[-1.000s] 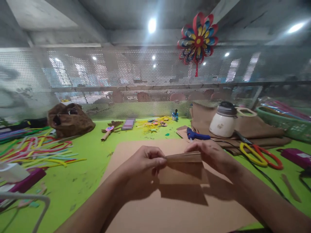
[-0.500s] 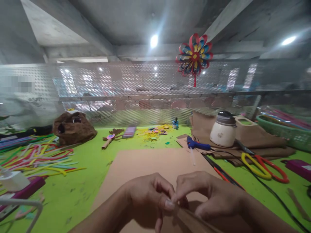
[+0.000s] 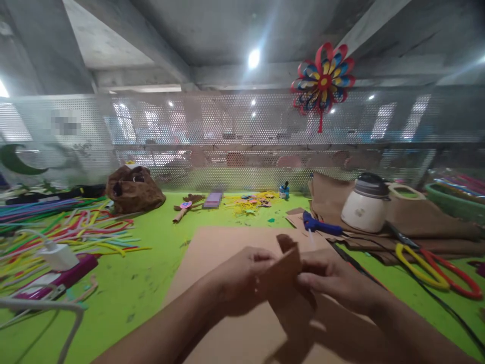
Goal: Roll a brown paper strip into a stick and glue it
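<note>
A folded or curled piece of brown paper point(image 3: 283, 275) is held up between both hands. Its left edge is pinched by my left hand point(image 3: 248, 270), whose fingertips are partly behind it. My right hand point(image 3: 335, 278) grips the paper's right side, thumb in front. Beneath lies a tan board point(image 3: 223, 247) on the green table, with the hands' shadow on it. Just beyond the right hand rests a blue hot glue gun point(image 3: 320, 226) with a clear glue stick.
Yellow-and-red-handled scissors point(image 3: 435, 265), a white kettle-like pot point(image 3: 366, 205) and stacked brown paper point(image 3: 424, 220) lie right. Coloured pipe cleaners point(image 3: 91, 232), a brown bag-like form point(image 3: 134, 191) and a power strip point(image 3: 71, 273) with a white cable are left. Yellow scraps point(image 3: 253, 202) lie at the back.
The brown paper has come up from low between my hands and now stands higher, broad side showing. My hands have moved apart slightly and the right has shifted rightward. The view has turned left.
</note>
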A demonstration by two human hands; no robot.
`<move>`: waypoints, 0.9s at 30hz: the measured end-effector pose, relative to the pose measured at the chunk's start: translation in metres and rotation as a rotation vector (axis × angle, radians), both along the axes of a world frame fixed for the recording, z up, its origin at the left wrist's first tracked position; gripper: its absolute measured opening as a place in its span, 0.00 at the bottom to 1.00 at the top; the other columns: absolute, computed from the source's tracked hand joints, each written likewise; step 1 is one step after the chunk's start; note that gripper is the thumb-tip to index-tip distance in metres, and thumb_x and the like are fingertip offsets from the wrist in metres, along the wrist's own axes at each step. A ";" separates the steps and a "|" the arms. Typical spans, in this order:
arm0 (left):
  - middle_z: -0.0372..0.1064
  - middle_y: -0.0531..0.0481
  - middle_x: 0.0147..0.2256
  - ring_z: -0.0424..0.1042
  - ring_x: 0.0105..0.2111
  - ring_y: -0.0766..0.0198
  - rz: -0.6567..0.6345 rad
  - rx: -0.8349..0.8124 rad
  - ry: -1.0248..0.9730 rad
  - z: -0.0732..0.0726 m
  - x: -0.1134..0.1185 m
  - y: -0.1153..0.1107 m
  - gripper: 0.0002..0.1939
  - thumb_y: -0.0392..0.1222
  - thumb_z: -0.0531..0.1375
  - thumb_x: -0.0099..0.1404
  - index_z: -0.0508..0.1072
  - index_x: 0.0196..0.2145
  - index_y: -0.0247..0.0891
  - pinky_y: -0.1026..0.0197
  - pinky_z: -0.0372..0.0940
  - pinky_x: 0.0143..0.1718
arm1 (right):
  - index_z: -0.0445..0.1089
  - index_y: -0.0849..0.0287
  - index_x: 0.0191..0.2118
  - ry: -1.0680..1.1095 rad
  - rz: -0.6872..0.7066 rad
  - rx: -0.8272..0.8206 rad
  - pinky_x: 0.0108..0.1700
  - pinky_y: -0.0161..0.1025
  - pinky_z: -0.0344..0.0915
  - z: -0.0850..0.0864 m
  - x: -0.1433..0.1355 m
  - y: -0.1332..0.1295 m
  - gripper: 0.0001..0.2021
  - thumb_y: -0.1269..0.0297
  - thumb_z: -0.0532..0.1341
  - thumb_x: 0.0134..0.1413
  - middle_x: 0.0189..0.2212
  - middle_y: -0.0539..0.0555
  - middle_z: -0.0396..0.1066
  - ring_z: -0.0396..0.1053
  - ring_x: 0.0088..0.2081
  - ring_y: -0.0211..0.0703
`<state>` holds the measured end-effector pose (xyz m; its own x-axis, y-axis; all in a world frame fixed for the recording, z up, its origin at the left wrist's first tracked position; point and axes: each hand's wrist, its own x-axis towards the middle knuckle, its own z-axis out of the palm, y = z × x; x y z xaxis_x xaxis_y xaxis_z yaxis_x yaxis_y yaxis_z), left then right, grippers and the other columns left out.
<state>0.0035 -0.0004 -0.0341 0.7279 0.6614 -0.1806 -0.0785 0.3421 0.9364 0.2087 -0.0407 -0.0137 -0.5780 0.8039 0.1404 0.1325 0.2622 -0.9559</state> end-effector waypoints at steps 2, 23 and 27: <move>0.67 0.50 0.29 0.65 0.27 0.68 0.230 0.135 0.018 0.010 -0.005 0.001 0.12 0.47 0.62 0.58 0.71 0.34 0.34 0.64 0.61 0.30 | 0.71 0.63 0.31 -0.161 -0.051 0.020 0.26 0.31 0.57 -0.005 0.002 0.009 0.14 0.56 0.58 0.58 0.21 0.48 0.63 0.60 0.23 0.34; 0.70 0.49 0.32 0.67 0.33 0.64 -0.074 1.230 0.737 -0.004 -0.013 0.033 0.12 0.47 0.59 0.62 0.79 0.35 0.39 0.65 0.60 0.35 | 0.77 0.64 0.33 -0.670 -0.200 0.540 0.34 0.35 0.61 -0.034 -0.019 0.039 0.07 0.68 0.61 0.52 0.30 0.57 0.72 0.68 0.31 0.43; 0.69 0.49 0.31 0.66 0.30 0.64 -0.050 1.203 0.783 0.001 -0.011 0.028 0.12 0.45 0.59 0.62 0.79 0.32 0.36 0.65 0.59 0.31 | 0.76 0.63 0.35 -0.616 -0.173 0.547 0.36 0.34 0.63 -0.034 -0.014 0.036 0.07 0.68 0.61 0.55 0.32 0.56 0.72 0.68 0.33 0.41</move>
